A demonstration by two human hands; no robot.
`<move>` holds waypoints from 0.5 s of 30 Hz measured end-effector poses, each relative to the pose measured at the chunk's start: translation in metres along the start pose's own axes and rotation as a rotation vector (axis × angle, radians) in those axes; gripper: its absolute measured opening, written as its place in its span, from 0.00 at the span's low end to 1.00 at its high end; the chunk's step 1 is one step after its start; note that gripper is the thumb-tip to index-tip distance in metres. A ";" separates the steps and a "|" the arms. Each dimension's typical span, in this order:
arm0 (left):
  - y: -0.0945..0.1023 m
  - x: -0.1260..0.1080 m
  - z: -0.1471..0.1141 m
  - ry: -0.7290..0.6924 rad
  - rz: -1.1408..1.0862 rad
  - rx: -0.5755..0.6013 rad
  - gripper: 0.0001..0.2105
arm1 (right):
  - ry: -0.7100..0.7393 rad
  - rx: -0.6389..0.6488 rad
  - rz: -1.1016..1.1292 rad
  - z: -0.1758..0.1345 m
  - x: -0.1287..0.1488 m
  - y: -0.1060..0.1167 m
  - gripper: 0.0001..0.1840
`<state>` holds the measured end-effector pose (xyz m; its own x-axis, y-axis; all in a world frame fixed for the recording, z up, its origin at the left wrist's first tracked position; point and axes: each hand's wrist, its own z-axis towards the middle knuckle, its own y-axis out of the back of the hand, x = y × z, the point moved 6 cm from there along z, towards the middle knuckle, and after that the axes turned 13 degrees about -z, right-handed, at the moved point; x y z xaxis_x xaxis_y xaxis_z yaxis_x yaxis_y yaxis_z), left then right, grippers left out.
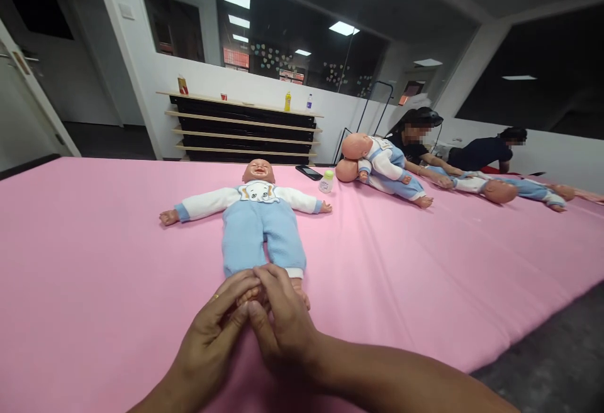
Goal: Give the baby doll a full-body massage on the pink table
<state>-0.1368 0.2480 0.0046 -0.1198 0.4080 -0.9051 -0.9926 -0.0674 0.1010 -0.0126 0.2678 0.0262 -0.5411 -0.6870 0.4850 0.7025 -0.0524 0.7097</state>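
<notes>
A baby doll (259, 211) in a white top with an elephant face on the chest and light blue trousers lies on its back on a pink-covered table (117, 274). Its arms are spread and its head points away from me. My left hand (219, 315) and my right hand (280, 315) are both closed around the doll's foot (248, 296) at the left. The thumbs press near the toes and the fingers wrap over the top. Beside my right hand the doll's other foot (301, 293) lies free.
Past the doll are a phone (308, 172) and a small bottle with a green cap (326, 181). Stacked dolls (384, 167) lie to the right. Beyond, a co-worker (415, 136) touches another doll (500, 191), and a second person (486, 152) leans low. A shelf (245, 111) stands behind.
</notes>
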 end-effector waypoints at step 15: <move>0.000 0.018 -0.005 0.166 0.031 -0.061 0.19 | -0.144 -0.047 0.191 0.001 -0.018 0.002 0.14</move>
<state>-0.1385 0.2506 -0.0134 -0.1405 0.2497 -0.9581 -0.9848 -0.1347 0.1094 -0.0023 0.2812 0.0193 -0.4547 -0.5773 0.6782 0.8172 0.0325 0.5755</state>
